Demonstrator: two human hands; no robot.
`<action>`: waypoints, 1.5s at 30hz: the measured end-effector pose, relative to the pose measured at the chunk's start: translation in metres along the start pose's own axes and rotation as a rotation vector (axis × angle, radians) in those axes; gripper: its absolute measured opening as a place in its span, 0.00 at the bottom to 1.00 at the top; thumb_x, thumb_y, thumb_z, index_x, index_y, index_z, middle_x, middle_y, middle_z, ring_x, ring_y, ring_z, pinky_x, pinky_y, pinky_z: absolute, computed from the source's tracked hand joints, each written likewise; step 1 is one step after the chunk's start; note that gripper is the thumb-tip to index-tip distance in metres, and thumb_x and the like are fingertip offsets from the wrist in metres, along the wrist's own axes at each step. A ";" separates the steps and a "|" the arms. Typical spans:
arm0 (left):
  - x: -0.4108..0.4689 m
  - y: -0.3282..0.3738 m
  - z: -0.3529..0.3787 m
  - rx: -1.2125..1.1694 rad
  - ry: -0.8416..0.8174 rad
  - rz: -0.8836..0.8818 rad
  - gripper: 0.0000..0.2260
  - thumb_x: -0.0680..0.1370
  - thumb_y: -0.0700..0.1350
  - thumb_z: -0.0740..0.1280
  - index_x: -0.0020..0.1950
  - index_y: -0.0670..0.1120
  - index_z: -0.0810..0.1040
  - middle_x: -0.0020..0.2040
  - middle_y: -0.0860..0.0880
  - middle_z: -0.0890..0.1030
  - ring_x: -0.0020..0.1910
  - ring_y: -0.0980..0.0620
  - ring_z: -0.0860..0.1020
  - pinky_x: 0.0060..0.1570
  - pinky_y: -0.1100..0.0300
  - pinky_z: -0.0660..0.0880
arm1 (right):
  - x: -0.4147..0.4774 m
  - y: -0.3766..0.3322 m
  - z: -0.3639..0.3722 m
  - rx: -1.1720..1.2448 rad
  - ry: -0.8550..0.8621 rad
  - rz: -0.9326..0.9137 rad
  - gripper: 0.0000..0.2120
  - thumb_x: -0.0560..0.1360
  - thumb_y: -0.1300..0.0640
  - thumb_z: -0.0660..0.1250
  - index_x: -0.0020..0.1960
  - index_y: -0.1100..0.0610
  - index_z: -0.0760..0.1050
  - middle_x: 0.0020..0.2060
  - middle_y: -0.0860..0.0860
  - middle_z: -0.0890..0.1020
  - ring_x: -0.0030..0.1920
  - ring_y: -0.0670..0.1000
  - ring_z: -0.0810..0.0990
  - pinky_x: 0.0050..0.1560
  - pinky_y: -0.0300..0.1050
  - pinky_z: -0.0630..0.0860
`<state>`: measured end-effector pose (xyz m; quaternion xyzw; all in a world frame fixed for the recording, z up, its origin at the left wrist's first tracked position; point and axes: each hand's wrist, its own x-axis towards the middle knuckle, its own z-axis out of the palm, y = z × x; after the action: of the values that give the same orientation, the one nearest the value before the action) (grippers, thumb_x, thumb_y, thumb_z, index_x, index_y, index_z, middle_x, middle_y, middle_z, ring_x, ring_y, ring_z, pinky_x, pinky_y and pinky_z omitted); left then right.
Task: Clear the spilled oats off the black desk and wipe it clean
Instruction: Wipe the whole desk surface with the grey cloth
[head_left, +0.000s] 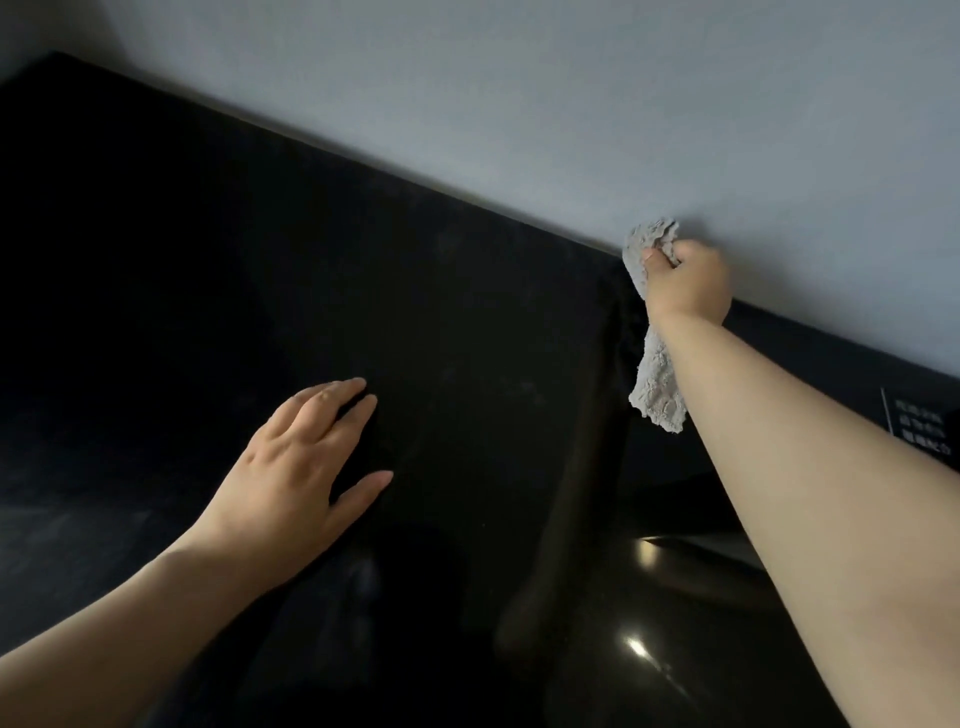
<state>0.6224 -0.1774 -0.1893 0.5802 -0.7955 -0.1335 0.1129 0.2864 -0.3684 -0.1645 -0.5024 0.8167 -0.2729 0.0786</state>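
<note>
Right hand (688, 283) gripping grey cloth (657, 379), left hand (301, 467) flat on black desk (208, 234)

We see dim light; the black counter (218, 270) swallows detail, and glare spots (635, 647) glint nearer us than our right fingers (655, 256).

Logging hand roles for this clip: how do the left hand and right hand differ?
The left hand lies flat on the black desk, fingers straight, holding nothing; the right hand grips a grey cloth in curled fingers. The left hand is nearer the camera, mid-desk; the right hand reaches to the desk's far edge by the wall. Both are bare.
</note>
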 end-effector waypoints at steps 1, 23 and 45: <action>-0.001 -0.001 0.002 0.007 -0.005 -0.002 0.32 0.76 0.63 0.55 0.71 0.43 0.71 0.71 0.48 0.69 0.71 0.48 0.66 0.65 0.52 0.66 | 0.003 -0.001 0.008 -0.003 0.000 0.007 0.18 0.79 0.51 0.62 0.33 0.55 0.64 0.35 0.53 0.72 0.36 0.55 0.68 0.36 0.43 0.61; 0.022 -0.002 0.015 0.030 -0.017 -0.012 0.32 0.77 0.64 0.52 0.75 0.47 0.66 0.76 0.50 0.63 0.75 0.51 0.60 0.67 0.53 0.63 | 0.017 -0.024 0.041 0.027 -0.045 -0.159 0.19 0.79 0.51 0.61 0.31 0.52 0.62 0.30 0.49 0.72 0.33 0.51 0.69 0.33 0.43 0.59; 0.018 -0.007 0.014 0.071 -0.016 -0.037 0.32 0.77 0.62 0.53 0.74 0.45 0.66 0.75 0.48 0.63 0.75 0.48 0.60 0.68 0.52 0.61 | -0.098 -0.040 0.040 0.079 -0.130 -0.388 0.16 0.77 0.50 0.65 0.32 0.50 0.66 0.34 0.45 0.74 0.35 0.46 0.70 0.33 0.41 0.60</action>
<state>0.6186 -0.1950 -0.2041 0.5972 -0.7899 -0.1116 0.0834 0.3807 -0.3122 -0.1910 -0.6634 0.6863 -0.2818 0.0967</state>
